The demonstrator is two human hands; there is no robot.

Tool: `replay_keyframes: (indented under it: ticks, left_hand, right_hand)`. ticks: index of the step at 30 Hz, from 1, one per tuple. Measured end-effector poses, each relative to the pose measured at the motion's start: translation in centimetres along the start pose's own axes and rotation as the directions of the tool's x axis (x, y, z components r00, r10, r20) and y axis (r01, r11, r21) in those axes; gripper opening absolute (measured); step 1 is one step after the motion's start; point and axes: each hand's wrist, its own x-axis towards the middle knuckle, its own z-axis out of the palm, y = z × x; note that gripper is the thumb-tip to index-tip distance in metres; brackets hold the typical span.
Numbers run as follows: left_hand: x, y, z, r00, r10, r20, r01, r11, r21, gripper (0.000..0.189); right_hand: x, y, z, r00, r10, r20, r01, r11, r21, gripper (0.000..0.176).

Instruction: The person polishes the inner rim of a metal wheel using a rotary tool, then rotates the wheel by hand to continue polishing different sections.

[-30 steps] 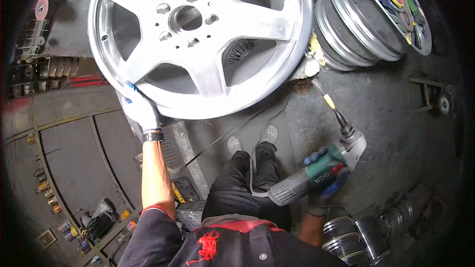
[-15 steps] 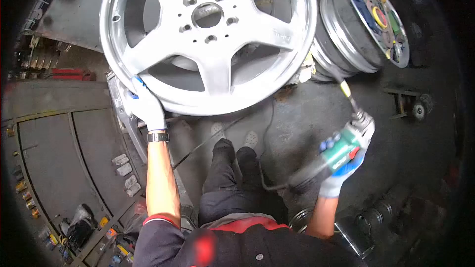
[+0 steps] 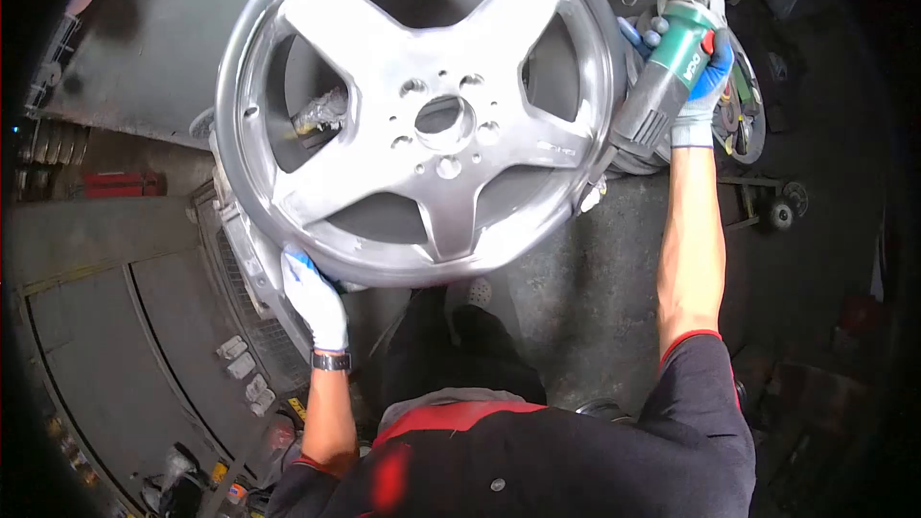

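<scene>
A large silver five-spoke alloy wheel [image 3: 449,58] lies face up in front of me, with "DCA"-marked power tool above its right side. My left hand [image 3: 312,302], in a white and blue glove, grips the wheel's lower-left rim; its fingertips are partly hidden. My right hand [image 3: 708,86], gloved alike, is wrapped round a green and black die grinder [image 3: 662,86] with a red switch. The grinder's thin shaft points up and away at the upper right, apart from the wheel face.
Behind my right hand, another wheel rim [image 3: 755,105] holds assorted small items. A dark bench surface [image 3: 144,58] spans the upper left, with a red box [image 3: 125,184] below it. Pale blocks [image 3: 235,355] lie at lower left. A small disc on a stand [image 3: 782,214] is at right.
My right hand has raised the die grinder from low at the right to beside the wheel's upper right. The wheel sits lower in view, and my left hand remains at its rim.
</scene>
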Motion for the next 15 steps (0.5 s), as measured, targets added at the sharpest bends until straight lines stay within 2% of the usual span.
replay_keyframes:
  ticks: [2, 4, 6, 9, 10, 11, 12, 13, 14, 15]
  left_hand:
    - [0.2, -0.9, 0.0, 1.0, -0.01, -0.025, 0.009, 0.999, -0.035, 0.057]
    - [0.0, -0.1, 0.2, 0.999, -0.02, -0.041, 0.017, 0.997, -0.072, 0.057]
    - [-0.5, 2.1, 0.1, 0.999, 0.027, 0.024, -0.026, 0.998, -0.053, 0.056]
    - [-0.1, 2.5, 0.3, 1.0, -0.003, 0.027, 0.007, 0.991, -0.136, 0.055]
    - [0.4, 2.8, 0.0, 1.0, -0.017, 0.022, 0.02, 0.985, -0.172, 0.056]
    - [1.5, 3.6, -0.9, 0.994, -0.083, 0.066, 0.089, 0.992, -0.09, 0.062]
    - [3.1, 3.5, -1.2, 0.996, 0.088, 0.02, -0.089, 0.995, 0.052, 0.058]
    - [4.3, 6.4, -0.9, 0.989, 0.131, 0.06, -0.136, 0.987, 0.083, 0.055]
    - [6.4, 7.5, -1.2, 0.989, 0.105, 0.103, -0.114, 0.989, 0.089, 0.053]
    - [8.4, 9.1, -0.1, 0.981, 0.174, 0.09, -0.183, 0.979, 0.093, 0.052]
  right_hand:
    - [1.9, 0.9, -0.1, 0.992, 0.047, 0.121, -0.055, 0.997, 0.06, 0.077]
    - [2.6, 1.6, 1.1, 0.999, 0.023, 0.033, -0.023, 1.0, -0.007, 0.076]
    - [2.9, 1.1, 0.7, 0.999, 0.041, 0.035, -0.037, 0.993, -0.116, 0.077]
    - [1.8, 1.2, -0.4, 0.998, 0.062, 0.024, -0.06, 0.995, -0.077, 0.078]
    - [1.5, 1.2, -0.8, 0.992, 0.094, 0.084, -0.093, 0.996, -0.016, 0.079]
    - [1.1, 1.3, -1.1, 0.982, 0.126, 0.139, -0.133, 0.99, 0.047, 0.08]
    - [-0.2, 1.6, -1.5, 0.994, 0.094, 0.054, -0.094, 0.995, 0.014, 0.082]
    - [-1.9, 1.9, -1.7, 0.998, 0.05, -0.025, -0.05, 0.999, -0.017, 0.081]
    - [-3.9, 2.3, -1.7, 0.995, 0.012, -0.097, -0.017, 0.999, -0.048, 0.081]
    - [-6.0, 3.2, -1.5, 0.973, -0.055, -0.223, 0.037, 0.996, -0.084, 0.078]
